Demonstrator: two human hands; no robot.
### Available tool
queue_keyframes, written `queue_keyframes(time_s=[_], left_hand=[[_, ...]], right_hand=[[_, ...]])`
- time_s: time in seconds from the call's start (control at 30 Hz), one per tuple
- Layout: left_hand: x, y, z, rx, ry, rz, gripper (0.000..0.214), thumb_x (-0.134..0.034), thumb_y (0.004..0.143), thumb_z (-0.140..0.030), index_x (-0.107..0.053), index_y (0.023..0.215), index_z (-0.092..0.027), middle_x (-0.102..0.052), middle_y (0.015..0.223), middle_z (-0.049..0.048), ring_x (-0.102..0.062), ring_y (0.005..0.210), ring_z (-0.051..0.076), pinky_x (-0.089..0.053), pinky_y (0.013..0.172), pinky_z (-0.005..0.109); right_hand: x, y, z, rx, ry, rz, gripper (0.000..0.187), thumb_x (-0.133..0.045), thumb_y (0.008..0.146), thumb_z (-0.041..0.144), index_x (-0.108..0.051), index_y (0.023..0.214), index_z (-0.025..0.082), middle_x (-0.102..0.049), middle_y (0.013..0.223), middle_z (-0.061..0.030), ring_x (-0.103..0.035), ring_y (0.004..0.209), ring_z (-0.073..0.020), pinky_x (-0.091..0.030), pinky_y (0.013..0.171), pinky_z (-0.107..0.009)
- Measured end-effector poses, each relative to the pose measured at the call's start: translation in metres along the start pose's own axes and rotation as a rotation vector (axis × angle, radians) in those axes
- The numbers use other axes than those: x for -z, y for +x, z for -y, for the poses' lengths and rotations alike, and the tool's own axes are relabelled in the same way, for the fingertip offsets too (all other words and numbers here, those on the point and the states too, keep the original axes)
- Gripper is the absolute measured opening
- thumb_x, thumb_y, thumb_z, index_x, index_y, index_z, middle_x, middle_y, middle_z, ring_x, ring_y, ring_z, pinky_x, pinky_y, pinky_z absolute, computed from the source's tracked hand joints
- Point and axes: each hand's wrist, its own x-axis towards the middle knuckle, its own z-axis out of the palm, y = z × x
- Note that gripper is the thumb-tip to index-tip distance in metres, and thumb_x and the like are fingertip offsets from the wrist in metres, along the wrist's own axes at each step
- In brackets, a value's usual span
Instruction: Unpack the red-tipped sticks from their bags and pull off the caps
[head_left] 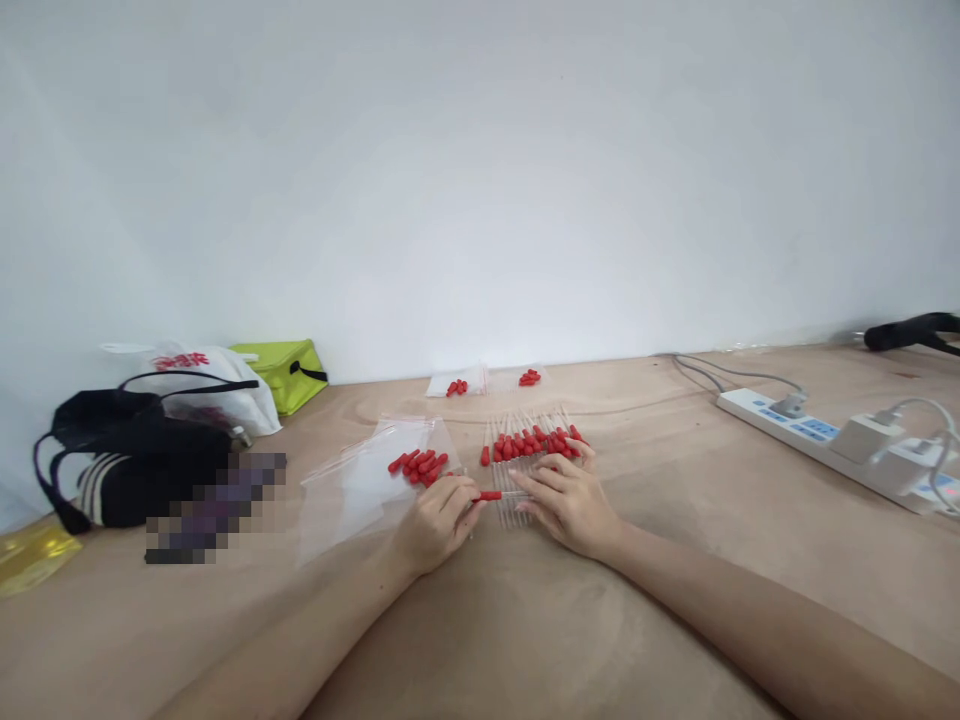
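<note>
So we've got both hands busy in the middle of the counter (480, 630). Our left hand (439, 525) is pinching a red cap (490, 496) between thumb and fingers, and it's lying sideways, pointing at our right hand (568, 498). That one's got a thin clear tube (513, 493) in its fingertips, lined up with the cap's end; we can't tell how far in it sits. The other right fingers are spread over the end of a bunch of capped tubes (536, 442), with bare tubes (513, 518) lying side by side just in front.

Near our left hand there's a loose pile of caps (420, 464) beside and partly on some flat plastic bags (356, 490). Back by the wall, two little baggies (436, 384) have more red caps on or in them, hard to say which. Off right is a white power strip (776, 422) with chargers plugged in; off left, a black bag (161, 470) and a green box-shaped bag (285, 368).
</note>
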Motion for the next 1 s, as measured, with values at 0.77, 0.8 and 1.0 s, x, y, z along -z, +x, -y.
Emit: queue_keyframes(time_s=[0.77,0.8,1.0], left_hand=[[0.009,0.006,-0.005,-0.058,0.082,0.096,0.019,-0.046,0.085,-0.024,-0.058,0.072,-0.019,-0.065,0.066,-0.002,-0.056,0.071,0.013,-0.033,0.083,0.035],[0.009,0.006,-0.005,-0.062,0.083,0.096,0.019,-0.045,0.085,-0.024,-0.058,0.071,-0.02,-0.064,0.066,-0.0018,-0.056,0.071,0.013,-0.033,0.083,0.035],[0.008,0.007,-0.007,-0.112,0.094,0.096,0.019,-0.044,0.085,-0.018,-0.057,0.071,-0.019,-0.064,0.067,-0.002,-0.055,0.071,0.013,-0.033,0.083,0.036]], right_hand=[[0.005,-0.003,0.008,0.079,0.041,0.056,0.017,-0.045,0.081,0.022,-0.058,0.069,0.021,-0.054,0.051,0.0055,-0.043,0.062,-0.0102,-0.018,0.09,-0.041],[0.005,-0.003,0.007,0.077,0.045,0.052,0.016,-0.046,0.08,0.021,-0.058,0.069,0.021,-0.054,0.051,0.0056,-0.042,0.062,-0.0102,-0.018,0.09,-0.041],[0.008,-0.003,0.01,0.077,0.062,0.04,0.016,-0.046,0.081,0.022,-0.059,0.071,0.021,-0.053,0.049,0.0056,-0.043,0.062,-0.0103,-0.019,0.089,-0.041]])
